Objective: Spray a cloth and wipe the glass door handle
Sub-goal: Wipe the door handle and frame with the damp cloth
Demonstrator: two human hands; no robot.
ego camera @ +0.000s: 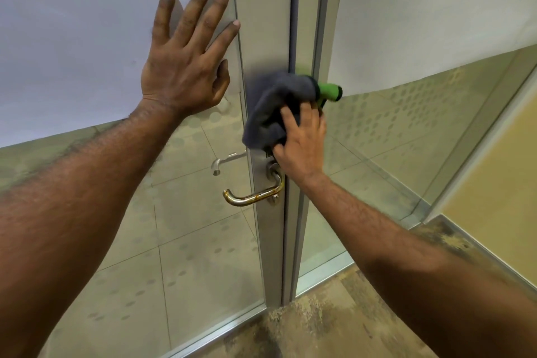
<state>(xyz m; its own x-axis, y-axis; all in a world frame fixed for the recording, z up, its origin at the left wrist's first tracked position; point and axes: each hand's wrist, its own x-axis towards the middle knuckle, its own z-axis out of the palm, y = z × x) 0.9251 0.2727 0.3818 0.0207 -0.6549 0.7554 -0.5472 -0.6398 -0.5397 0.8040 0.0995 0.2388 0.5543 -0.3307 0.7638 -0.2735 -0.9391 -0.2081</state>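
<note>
My left hand (pixel 186 61) lies flat with fingers spread on the frosted glass of the door, just left of the metal frame. My right hand (pixel 300 139) grips a grey cloth (pixel 273 107) bunched together with a green spray nozzle (pixel 329 93), pressed against the door frame above the lock plate. The metal lever handle (pixel 252 196), tarnished yellow-brown, sticks out leftward just below my right hand. Most of the spray bottle is hidden under the cloth and hand.
The door's metal frame (pixel 267 23) runs vertically through the middle. A second lever handle (pixel 226 161) shows through the glass on the far side. Glass panels with dotted film (pixel 406 125) stand to the right. Brown mottled carpet (pixel 334 322) covers the floor.
</note>
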